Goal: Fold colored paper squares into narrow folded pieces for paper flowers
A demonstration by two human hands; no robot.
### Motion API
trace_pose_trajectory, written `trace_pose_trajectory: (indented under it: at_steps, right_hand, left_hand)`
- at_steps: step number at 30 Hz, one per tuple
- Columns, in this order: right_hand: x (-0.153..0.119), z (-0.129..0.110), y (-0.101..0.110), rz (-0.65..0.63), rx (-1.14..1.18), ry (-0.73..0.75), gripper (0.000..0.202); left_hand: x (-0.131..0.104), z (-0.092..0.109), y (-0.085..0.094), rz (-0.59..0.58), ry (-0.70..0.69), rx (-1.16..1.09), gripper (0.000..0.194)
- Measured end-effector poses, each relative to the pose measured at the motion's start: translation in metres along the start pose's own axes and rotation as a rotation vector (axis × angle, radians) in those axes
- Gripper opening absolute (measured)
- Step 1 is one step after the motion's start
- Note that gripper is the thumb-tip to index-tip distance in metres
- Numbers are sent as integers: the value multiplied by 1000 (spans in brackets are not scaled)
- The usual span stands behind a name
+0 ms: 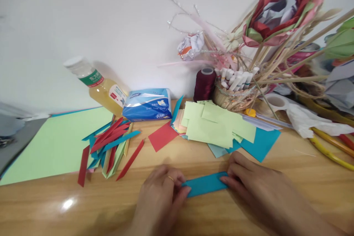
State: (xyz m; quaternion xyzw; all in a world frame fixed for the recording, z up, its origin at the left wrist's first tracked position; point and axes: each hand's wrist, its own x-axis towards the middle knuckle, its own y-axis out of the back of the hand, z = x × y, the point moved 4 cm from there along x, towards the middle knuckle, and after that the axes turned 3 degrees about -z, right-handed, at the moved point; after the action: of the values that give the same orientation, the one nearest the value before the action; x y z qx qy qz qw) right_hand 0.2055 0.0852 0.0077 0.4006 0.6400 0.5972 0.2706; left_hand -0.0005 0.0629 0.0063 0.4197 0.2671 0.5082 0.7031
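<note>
A blue folded paper strip (pixel 206 184) is held just above or on the wooden table (pixel 105 206), stretched between both hands. My left hand (pixel 164 195) pinches its left end between thumb and curled fingers; a ring shows on one finger. At the strip's right end, my right hand (pixel 249 177) grips with thumb and fingers. Beyond the hands lies a stack of light green paper pieces (pixel 210 123), with blue paper (pixel 261 143) under its right side. A red paper piece (pixel 163 136) lies left of that stack.
Folded red, blue and green strips (pixel 110 142) lie in a pile at left on green sheets (pixel 55 143). Behind stand a bottle (pixel 101 88), a tissue pack (pixel 148 105), a thread spool (pixel 204 84) and a basket (pixel 235 97) with pens and paper flowers (pixel 282 14).
</note>
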Motion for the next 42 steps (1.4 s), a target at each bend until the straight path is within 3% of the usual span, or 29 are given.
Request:
trace_pose_trajectory:
  at_steps: [16, 23, 32, 36, 39, 42]
  right_hand:
    - [-4, -2, -7, -2, -63, -62, 51]
    - [0, -6, -1, 2, -77, -6, 51]
    - [-1, -10, 3, 5, -159, 14, 49]
    - [0, -11, 2, 21, -155, 16, 48]
    - [1, -8, 4, 41, -164, 12, 47]
    - [2, -8, 11, 49, -165, 25, 46]
  left_hand:
    - [3, 7, 5, 79, -23, 76, 10]
    - [3, 7, 5, 96, -23, 89, 10]
    - [7, 12, 4, 34, -53, 202, 13]
    - [8, 15, 3, -15, -171, 329, 22]
    - [4, 17, -2, 49, -282, 429, 33]
    - [1, 16, -7, 122, -276, 475, 33]
